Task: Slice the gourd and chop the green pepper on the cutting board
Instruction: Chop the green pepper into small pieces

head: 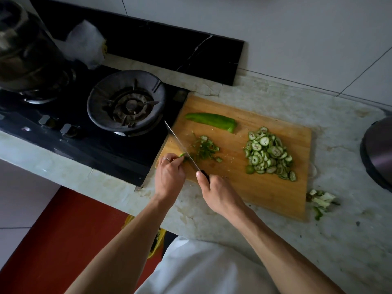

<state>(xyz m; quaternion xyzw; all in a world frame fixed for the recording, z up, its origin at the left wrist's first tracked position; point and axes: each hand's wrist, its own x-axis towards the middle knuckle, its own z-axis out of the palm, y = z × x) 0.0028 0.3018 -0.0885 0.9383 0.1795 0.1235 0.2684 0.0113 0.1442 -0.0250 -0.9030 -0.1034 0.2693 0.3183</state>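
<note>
fingers point(180, 159) pinching pepper point(182, 154), marble counter point(350, 230)

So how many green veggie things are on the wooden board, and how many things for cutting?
Pile of gourd slices: 1
Pile of chopped pepper: 1
Uncut pepper piece: 1
Small pepper end held by the left hand: 1
Knife, held by the right hand: 1
Cutting board: 1
Total: 6
</note>
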